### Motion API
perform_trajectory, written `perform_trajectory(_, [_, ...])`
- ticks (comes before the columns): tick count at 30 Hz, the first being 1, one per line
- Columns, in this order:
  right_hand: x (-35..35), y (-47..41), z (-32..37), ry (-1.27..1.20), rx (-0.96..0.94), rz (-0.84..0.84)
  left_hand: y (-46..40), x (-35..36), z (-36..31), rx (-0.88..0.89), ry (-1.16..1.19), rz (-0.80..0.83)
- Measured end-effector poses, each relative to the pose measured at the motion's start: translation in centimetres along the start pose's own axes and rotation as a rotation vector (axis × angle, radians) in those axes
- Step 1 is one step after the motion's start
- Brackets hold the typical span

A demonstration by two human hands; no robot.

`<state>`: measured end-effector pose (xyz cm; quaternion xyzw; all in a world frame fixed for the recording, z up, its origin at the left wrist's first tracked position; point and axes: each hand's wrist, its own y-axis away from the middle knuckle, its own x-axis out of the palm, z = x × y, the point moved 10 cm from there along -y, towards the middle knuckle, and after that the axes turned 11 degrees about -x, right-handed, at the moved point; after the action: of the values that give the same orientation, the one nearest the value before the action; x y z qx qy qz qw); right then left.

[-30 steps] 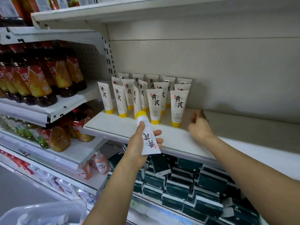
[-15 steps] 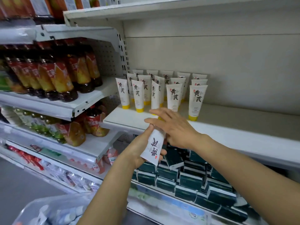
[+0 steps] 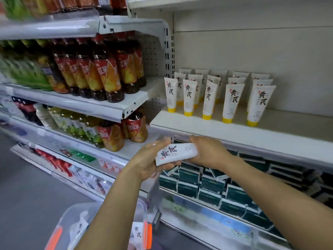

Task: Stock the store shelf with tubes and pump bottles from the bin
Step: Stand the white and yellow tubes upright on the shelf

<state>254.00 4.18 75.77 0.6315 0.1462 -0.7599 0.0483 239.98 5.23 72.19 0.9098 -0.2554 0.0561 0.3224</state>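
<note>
**Q:** Clear plastic at the bottom edge, what is it?

**A:** That is the bin [image 3: 108, 230], with orange latches, closest to the camera and below the person's forearms. Several white tubes lie inside it, blurred.

**Q:** And just beyond it?

**A:** Both hands meet in front of the shelf edge, holding one white tube [image 3: 175, 154] with black lettering. It lies roughly sideways. The left hand [image 3: 149, 163] cups its flat end from below, fingers wrapped on it. The right hand [image 3: 207, 153] closes over the other end, hiding the cap.

**Q:** What stands farther back?

**A:** The white shelf [image 3: 234, 130], above and behind the hands. Rows of matching tubes [image 3: 232, 103] stand on yellow caps at its left part. To the right of them, the shelf is bare. Brown drink bottles [image 3: 108, 76] fill the neighbouring shelves on the left. Dark green boxes [image 3: 212, 184] sit on the shelf below.

**Q:** Which step is this?

**A:** Likely passing or turning the tube between hands, before placing. Next, it needs turning cap-down and setting upright in the front row, without knocking the standing ones.
</note>
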Motion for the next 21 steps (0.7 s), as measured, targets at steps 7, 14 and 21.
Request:
perform_trajectory(7, [2.6, -0.8, 4.2, -0.669, 0.022, 0.078, 0.8, -5.5, -2.6, 0.17, -0.092, -0.265])
perform_trajectory(14, [4.9, -3.2, 4.4, -1.096, 0.188, 0.112, -0.1, -6.9, -6.4, 0.283, 0.002, -0.277])
perform_trajectory(21, [1.8, -8.5, 0.6, -1.157, 0.218, -0.281, -2.1, -5.1, -10.5, 0.391, 0.023, -0.16])
